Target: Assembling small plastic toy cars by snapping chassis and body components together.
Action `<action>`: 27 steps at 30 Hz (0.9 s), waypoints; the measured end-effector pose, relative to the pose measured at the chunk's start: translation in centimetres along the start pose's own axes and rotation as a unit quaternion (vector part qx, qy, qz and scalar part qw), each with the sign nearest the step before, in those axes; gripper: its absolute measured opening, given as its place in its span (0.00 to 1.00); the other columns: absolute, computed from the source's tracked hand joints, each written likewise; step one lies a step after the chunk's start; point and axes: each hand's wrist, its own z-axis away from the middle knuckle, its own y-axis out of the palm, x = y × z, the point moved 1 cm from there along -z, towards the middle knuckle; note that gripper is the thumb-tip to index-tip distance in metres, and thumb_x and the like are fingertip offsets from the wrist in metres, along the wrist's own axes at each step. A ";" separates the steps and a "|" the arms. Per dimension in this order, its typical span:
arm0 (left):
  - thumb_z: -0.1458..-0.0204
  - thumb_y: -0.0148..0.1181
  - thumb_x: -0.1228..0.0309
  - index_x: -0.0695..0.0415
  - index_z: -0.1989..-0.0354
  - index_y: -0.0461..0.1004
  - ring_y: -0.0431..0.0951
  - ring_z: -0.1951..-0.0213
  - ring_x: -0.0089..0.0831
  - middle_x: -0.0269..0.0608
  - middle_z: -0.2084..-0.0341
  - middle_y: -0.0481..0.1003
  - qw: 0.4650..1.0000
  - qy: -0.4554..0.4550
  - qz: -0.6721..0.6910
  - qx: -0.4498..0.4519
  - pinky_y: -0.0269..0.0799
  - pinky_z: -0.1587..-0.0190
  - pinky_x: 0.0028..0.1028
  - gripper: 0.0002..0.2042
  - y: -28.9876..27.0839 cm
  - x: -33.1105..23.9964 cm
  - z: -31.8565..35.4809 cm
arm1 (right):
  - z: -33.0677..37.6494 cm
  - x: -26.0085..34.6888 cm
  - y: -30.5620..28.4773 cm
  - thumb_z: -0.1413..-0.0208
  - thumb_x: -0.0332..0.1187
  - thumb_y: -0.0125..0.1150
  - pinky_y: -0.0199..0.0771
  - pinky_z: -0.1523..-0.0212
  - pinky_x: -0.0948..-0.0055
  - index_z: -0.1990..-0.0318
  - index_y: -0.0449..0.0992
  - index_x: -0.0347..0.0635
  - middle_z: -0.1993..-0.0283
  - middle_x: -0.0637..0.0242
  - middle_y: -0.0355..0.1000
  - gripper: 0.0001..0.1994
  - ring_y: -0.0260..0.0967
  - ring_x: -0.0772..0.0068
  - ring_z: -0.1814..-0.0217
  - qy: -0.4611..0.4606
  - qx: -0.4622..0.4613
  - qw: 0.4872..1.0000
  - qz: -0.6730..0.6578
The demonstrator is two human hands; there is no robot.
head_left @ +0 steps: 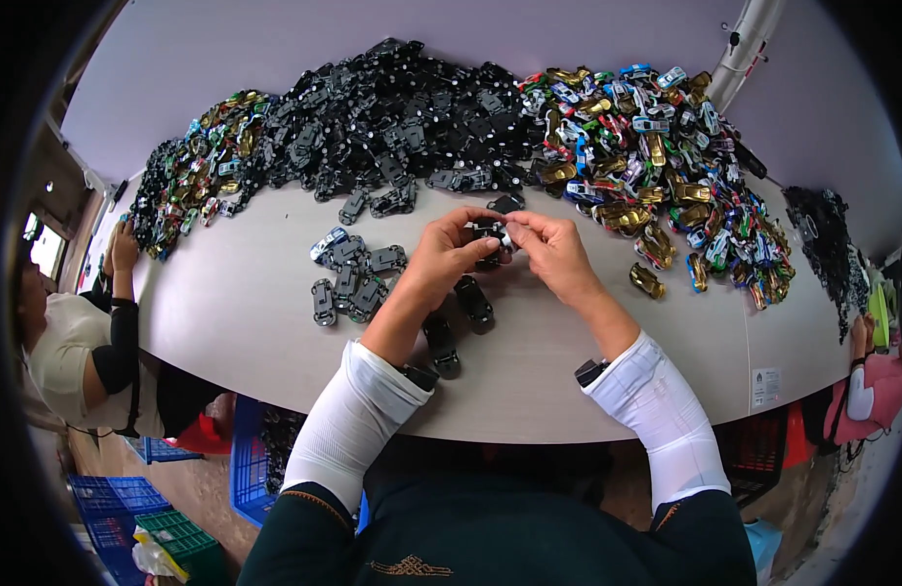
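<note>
- A wide, pale work table [226, 313] fills the view from a head camera looking down; its near edge curves across the lower half of the picture.
- A long heap of black toy car chassis [402, 117] runs along the far middle of the table.
- To the right of it lies a heap of coloured toy car bodies [656, 156] in gold, blue, red, green and silver; a smaller mixed heap [192, 186] sits at the far left.
- The person's two forearms, in white sleeves [358, 410], come in from the lower edge and meet over the middle of the table.
- A co-worker [75, 342] in a pale top sits at the left edge of the table, one hand up by the small heap.
- Blue and green plastic crates [148, 508] stand on the floor at lower left.
- A small cluster of assembled dark toy cars [353, 278] lies on the table just left of the hands.
- The left hand [446, 256] and right hand [553, 249] are close together, fingertips facing, both pinching one small toy car [495, 234], black with a silvery part, held just above the table.
- Two dark toy cars [458, 327] lie on the table under the left wrist.
- One gold car body [646, 280] lies alone to the right of the right hand.
</note>
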 end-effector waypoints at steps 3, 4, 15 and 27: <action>0.45 0.55 0.78 0.63 0.46 0.65 0.79 0.66 0.28 0.42 0.65 0.76 1.000 -0.022 0.012 0.014 0.75 0.63 0.22 0.17 0.1 0.3 -0.1 | 0.2 0.1 0.3 0.47 0.24 0.56 0.59 0.79 0.85 0.54 0.72 0.32 0.73 0.71 0.74 0.13 0.62 0.87 0.78 -0.003 -0.020 0.998 0.060; 0.45 0.54 0.79 0.63 0.46 0.64 0.79 0.66 0.28 0.43 0.65 0.76 0.999 -0.024 0.027 0.018 0.75 0.63 0.21 0.17 0.1 0.5 -0.1 | 0.2 -0.2 0.4 0.48 0.24 0.56 0.57 0.79 0.85 0.52 0.70 0.33 0.73 0.69 0.73 0.15 0.62 0.87 0.78 -0.020 -0.051 0.997 0.063; 0.43 0.52 0.77 0.64 0.49 0.66 0.78 0.58 0.34 0.47 0.58 0.75 0.992 -0.086 0.045 -0.078 0.81 0.60 0.34 0.13 -0.3 -0.2 0.0 | 0.8 1.0 0.9 0.57 0.24 0.55 0.69 0.78 0.77 0.54 0.71 0.29 0.71 0.56 0.77 0.19 0.69 0.79 0.81 -0.096 -0.114 0.979 0.138; 0.44 0.46 0.83 0.69 0.50 0.68 0.76 0.61 0.24 0.40 0.61 0.75 0.993 0.058 -0.083 -0.061 0.76 0.57 0.23 0.13 0.6 1.1 -0.1 | 1.6 1.8 3.1 0.56 0.26 0.58 0.72 0.74 0.57 0.55 0.70 0.30 0.74 0.50 0.72 0.18 0.72 0.48 0.75 -0.229 -0.140 0.907 0.324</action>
